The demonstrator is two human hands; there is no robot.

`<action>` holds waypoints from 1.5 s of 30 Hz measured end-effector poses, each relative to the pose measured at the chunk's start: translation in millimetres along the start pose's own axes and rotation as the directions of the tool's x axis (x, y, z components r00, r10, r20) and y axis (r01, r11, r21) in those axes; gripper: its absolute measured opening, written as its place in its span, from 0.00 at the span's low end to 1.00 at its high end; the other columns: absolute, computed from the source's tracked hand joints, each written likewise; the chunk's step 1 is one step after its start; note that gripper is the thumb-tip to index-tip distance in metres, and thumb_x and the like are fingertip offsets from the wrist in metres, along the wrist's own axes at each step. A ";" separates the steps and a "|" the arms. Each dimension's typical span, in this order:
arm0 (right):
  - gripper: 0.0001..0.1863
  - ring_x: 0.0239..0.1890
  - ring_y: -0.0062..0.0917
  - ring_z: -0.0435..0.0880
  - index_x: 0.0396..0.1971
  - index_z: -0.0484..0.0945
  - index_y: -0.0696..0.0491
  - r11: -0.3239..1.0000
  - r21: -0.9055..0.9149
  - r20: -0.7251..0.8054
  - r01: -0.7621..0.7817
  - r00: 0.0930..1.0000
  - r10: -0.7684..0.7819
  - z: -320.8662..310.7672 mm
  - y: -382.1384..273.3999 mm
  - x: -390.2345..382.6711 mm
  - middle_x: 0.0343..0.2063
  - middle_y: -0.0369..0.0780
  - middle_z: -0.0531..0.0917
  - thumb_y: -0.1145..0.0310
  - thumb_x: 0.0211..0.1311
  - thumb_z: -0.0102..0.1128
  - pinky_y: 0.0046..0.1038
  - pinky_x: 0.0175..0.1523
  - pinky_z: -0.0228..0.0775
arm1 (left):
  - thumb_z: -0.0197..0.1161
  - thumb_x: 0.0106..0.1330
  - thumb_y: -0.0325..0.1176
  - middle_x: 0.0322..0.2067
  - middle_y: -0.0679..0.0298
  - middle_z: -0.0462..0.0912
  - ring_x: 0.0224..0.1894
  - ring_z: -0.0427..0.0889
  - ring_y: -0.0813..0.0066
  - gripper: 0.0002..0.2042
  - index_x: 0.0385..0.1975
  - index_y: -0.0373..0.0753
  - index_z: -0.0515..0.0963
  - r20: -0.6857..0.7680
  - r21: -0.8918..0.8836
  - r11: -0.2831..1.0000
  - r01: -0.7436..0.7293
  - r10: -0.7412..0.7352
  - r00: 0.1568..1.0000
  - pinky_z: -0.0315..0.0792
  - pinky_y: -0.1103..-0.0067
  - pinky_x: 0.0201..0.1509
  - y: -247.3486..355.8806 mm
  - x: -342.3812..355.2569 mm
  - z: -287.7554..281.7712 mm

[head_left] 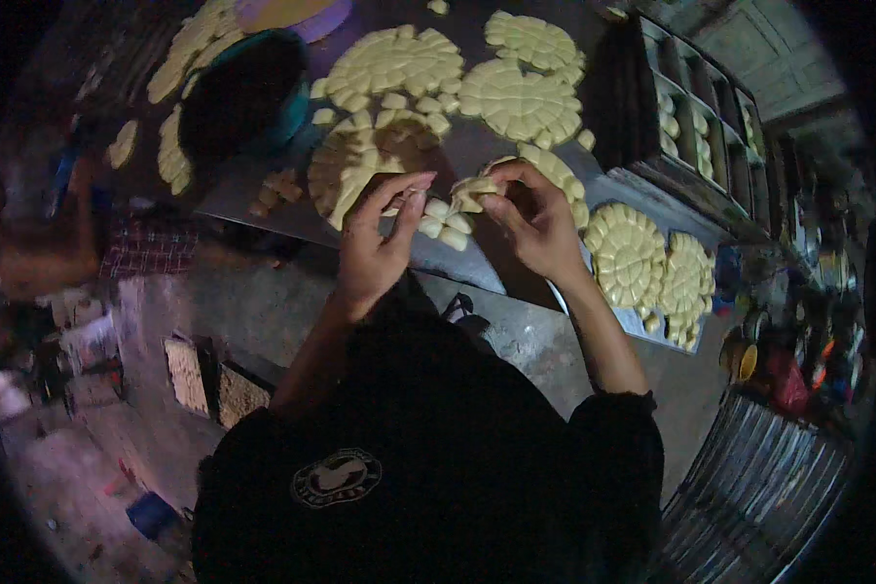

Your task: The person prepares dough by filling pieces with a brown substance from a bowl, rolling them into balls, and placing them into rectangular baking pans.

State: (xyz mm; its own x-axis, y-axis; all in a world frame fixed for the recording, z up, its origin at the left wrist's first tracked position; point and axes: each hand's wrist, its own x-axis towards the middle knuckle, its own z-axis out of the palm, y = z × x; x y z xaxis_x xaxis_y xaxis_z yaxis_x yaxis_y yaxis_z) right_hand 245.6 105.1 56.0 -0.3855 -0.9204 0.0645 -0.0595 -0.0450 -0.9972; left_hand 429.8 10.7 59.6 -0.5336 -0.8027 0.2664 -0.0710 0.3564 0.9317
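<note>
Dough piece (471, 195) pinched in R hand (537, 222); L hand (378, 226) fingertips together, contents unclear. Risk: white balls (455, 237) nr front edge of tabletop (462, 266) could drop if bumped.

Over the near edge of the table (465, 271), the right hand (540, 222) pinches a pale dough piece (472, 192), the left hand (382, 234) just beside it; scored dough rounds (526, 99) lie across the table, a teal tub (293, 119) at its left, a compartmented rack (718, 146) at its right
</note>
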 end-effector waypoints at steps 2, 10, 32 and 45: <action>0.09 0.36 0.24 0.81 0.36 0.78 0.57 0.976 -0.063 0.027 0.210 0.978 -0.209 10.5 -33.4 -3.6 0.33 0.42 0.82 0.77 0.56 0.68 0.24 0.41 0.72 | 0.53 0.71 0.28 0.45 0.56 0.81 0.46 0.80 0.70 0.12 0.49 0.33 0.78 -0.084 -0.076 0.997 -0.030 0.023 0.996 0.72 0.76 0.53 14.5 -2.6 -3.7; 0.11 0.40 0.29 0.82 0.35 0.76 0.55 0.879 0.266 0.080 0.395 0.900 -0.429 69.8 -87.7 42.9 0.40 0.43 0.83 0.82 0.55 0.67 0.27 0.48 0.74 | 0.48 0.72 0.56 0.49 0.50 0.76 0.54 0.77 0.56 0.28 0.48 0.33 0.78 -0.348 0.084 0.727 -0.681 0.662 0.663 0.71 0.65 0.58 29.6 44.3 -33.4; 0.20 0.43 0.36 0.85 0.61 0.71 0.48 0.096 -0.751 0.659 0.653 0.750 0.058 258.3 36.9 508.3 0.42 0.45 0.85 0.59 0.73 0.51 0.32 0.48 0.74 | 0.61 0.65 0.22 0.44 0.63 0.72 0.49 0.72 0.75 0.24 0.61 0.40 0.64 -0.335 -0.582 0.813 0.027 -0.269 0.903 0.68 0.74 0.58 -86.8 145.2 -195.6; 0.31 0.48 0.25 0.82 0.68 0.57 0.53 0.948 0.279 0.325 -0.154 0.944 0.057 216.8 -91.0 254.0 0.47 0.42 0.83 0.81 0.67 0.54 0.27 0.54 0.75 | 0.40 0.75 0.58 0.58 0.58 0.72 0.61 0.70 0.67 0.31 0.64 0.37 0.63 0.085 -0.983 0.127 0.131 -0.317 0.945 0.60 0.68 0.68 -53.8 159.7 -164.4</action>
State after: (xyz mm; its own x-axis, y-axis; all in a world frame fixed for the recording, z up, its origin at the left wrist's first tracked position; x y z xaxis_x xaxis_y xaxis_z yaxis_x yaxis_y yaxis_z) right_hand 352.7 -208.7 155.1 -0.0680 -0.9976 -0.0084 0.2593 -0.0095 -0.9657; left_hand 486.9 -215.2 92.6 -0.5529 -0.8308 -0.0641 0.7499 -0.5297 0.3962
